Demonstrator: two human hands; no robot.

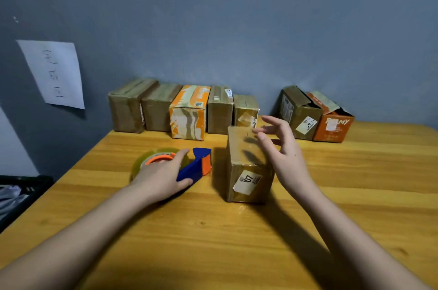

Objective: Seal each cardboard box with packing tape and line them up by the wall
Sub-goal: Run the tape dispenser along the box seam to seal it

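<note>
Two open boxes point(315, 114) stand at two o'clock; contents hidden. Left hand point(163, 174) holds the tape gun point(189, 166). Right hand point(280, 147) hovers, fingers spread, over a taped box point(248, 166).

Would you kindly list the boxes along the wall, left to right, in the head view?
Plain brown box → second brown box → orange-and-white box → narrow brown box → small taped box → open brown box → open orange box.

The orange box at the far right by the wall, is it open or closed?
Open. The orange box has its top flaps standing up, with a dark gap showing between them, so it is not yet sealed.
</note>
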